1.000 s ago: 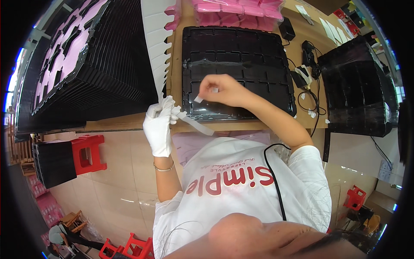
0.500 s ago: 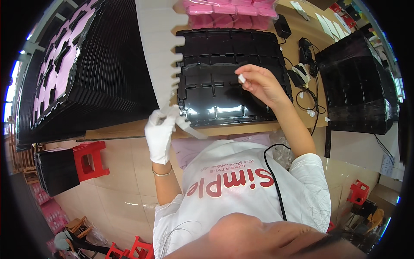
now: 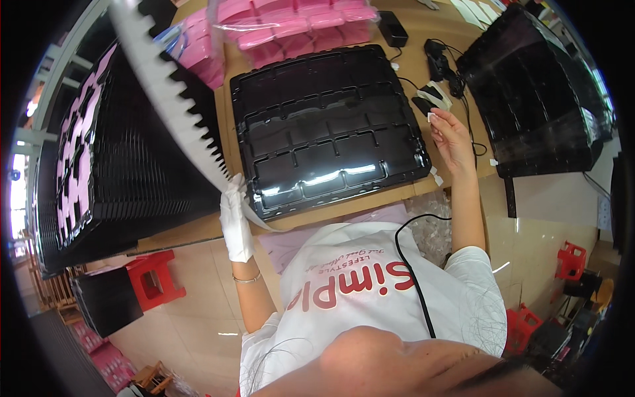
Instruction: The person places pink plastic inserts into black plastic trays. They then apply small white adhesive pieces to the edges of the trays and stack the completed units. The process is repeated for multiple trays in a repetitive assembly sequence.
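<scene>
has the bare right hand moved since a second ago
Yes. The right hand, pinching a small white piece, has gone from over the black tray to past its right edge, near the black cables.

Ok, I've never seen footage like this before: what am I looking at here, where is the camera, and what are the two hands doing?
There is no machine here: a person works with their own two hands, and the wide, bulging picture comes from a fisheye camera worn on their head, looking down. The white shirt at the bottom is the person's own chest.

On the wooden table lies a black compartment tray. Pink packets lie beyond it, tall stacks of black trays stand at the left and another stack at the right, with dark cables between.

The left hand, in a white glove, holds the end of a long white strip with a toothed edge. The bare right hand pinches a small white piece beside the tray.
</scene>
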Demonstrator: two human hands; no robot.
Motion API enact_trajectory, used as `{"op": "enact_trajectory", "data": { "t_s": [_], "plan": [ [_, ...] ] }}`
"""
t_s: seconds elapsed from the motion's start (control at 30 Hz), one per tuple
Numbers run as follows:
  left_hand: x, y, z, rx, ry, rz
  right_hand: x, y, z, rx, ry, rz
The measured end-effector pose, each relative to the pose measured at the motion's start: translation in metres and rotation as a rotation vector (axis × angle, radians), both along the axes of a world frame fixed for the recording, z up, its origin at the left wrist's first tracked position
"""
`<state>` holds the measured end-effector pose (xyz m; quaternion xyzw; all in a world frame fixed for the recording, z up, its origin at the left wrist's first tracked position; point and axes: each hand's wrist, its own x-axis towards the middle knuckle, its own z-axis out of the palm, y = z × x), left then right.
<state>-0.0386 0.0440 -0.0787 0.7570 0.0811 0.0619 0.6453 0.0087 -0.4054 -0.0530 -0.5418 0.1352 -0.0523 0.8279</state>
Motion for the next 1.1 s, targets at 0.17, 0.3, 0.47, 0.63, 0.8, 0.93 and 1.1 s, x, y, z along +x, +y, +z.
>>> {"op": "enact_trajectory", "data": {
  "t_s": [0.17,0.3,0.47,0.63,0.8,0.93,1.1],
  "plan": [
    [-0.001,-0.017,0.023,-0.028,0.053,0.061,-0.018,-0.036,0.019,-0.296,0.075,0.014],
    [-0.007,-0.011,0.017,-0.088,0.057,0.02,-0.033,-0.041,0.029,-0.353,0.053,0.007],
    [-0.015,-0.021,0.03,0.032,-0.021,0.009,-0.04,-0.026,0.029,-0.38,0.034,0.031],
    [-0.017,-0.026,0.038,0.213,-0.066,0.085,-0.043,0.004,0.035,-0.421,-0.088,0.016],
    [-0.012,-0.061,0.061,-0.013,-0.078,-0.129,-0.059,0.074,0.043,-0.375,-0.119,0.274],
    [0.013,-0.072,0.056,0.036,0.29,-0.227,-0.064,0.138,0.022,-0.28,-0.137,0.524],
    [0.013,-0.081,0.064,-0.219,0.213,-0.056,-0.068,0.18,0.001,-0.284,-0.128,0.61]
  ]
}}
